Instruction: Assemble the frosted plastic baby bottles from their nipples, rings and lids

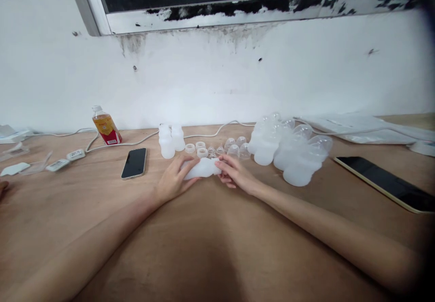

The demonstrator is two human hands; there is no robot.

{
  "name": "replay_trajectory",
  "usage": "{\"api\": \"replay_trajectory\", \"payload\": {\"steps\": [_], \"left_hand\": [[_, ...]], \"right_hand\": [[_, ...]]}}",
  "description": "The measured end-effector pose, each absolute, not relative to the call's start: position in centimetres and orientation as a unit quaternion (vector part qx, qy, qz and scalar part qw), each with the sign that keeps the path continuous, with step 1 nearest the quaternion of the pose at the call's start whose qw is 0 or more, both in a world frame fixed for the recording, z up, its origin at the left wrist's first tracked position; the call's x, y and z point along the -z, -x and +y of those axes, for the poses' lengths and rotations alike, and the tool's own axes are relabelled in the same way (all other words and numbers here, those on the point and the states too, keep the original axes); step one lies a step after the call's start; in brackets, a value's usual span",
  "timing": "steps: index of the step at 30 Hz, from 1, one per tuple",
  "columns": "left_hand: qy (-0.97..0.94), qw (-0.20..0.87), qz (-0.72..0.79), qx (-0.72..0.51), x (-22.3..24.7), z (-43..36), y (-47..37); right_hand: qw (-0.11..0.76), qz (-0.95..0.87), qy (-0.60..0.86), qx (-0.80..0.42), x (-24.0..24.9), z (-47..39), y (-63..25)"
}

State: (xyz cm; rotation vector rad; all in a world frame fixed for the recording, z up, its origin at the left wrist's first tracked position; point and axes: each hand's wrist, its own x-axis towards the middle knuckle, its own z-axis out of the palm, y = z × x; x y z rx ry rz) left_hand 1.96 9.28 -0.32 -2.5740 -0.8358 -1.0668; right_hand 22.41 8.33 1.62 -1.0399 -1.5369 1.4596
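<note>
A frosted white baby bottle (pixel 203 168) lies sideways between my two hands, just above the wooden table. My left hand (pixel 179 173) is wrapped round its base end. The fingers of my right hand (pixel 234 170) are closed on its neck end; I cannot tell whether a ring is there. Just behind my hands are several white screw rings (pixel 190 148), small clear teats (pixel 211 150) and clear dome caps (pixel 234 150). Two stacks of uncapped white bottles (pixel 167 142) stand behind my left hand. To the right, several bottles (pixel 297 168) with clear caps stand grouped.
A phone (pixel 133 163) lies left of my hands, a larger dark device (pixel 387 182) far right. A drink bottle (pixel 106 126) stands by the wall. A white cable (pixel 217 132) crosses the back, near a plastic bag (pixel 353 127). Another person's hand (pixel 3 187) shows at the left edge.
</note>
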Motion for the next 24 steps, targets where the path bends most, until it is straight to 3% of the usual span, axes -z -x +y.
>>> {"api": "replay_trajectory", "payload": {"steps": [6, 12, 15, 19, 21, 24], "left_hand": [[0.878, 0.224, -0.233, 0.354, 0.2, 9.0, -1.8], [0.867, 0.267, -0.231, 0.353, 0.4, 9.1, -1.7], [0.842, 0.264, -0.297, 0.364, 0.4, 9.1, -1.8], [0.816, 0.185, -0.384, 0.390, 0.5, 9.1, -1.9], [0.831, 0.116, -0.380, 0.390, 0.6, 9.1, -1.8], [0.851, 0.023, -0.376, 0.367, 0.6, 9.2, -1.6]], "right_hand": [[0.267, -0.423, 0.435, -0.749, -3.1, 8.4, -21.9], [0.217, -0.453, 0.454, -0.736, -3.6, 8.4, -22.1], [0.232, -0.602, 0.503, -0.575, -3.9, 8.7, -22.8], [0.310, -0.748, 0.581, -0.080, -4.3, 10.1, -25.0], [0.285, -0.731, 0.612, 0.099, -4.3, 11.0, -26.3], [0.192, -0.702, 0.663, 0.177, -4.1, 11.8, -27.7]]}}
